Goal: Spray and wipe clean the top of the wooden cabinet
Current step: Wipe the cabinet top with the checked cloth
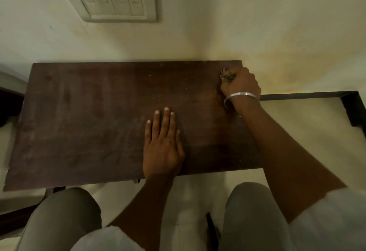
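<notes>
The dark wooden cabinet top [89, 116] fills the middle of the view, dusty with small specks. My left hand [162, 143] lies flat on it near the front edge, palm down, fingers together and holding nothing. My right hand [240, 84] is at the far right corner of the top, closed around a small dark bundle [226, 76] that looks like keys or a chain; only its end sticks out of my fist. A silver bangle [240, 95] is on that wrist. No spray bottle or cloth is in view.
A pale wall [198, 33] rises right behind the cabinet with a switch plate [114, 1] on it. A dark ledge or frame [316, 94] runs off to the right. My knees [65, 215] are under the front edge, above a light floor.
</notes>
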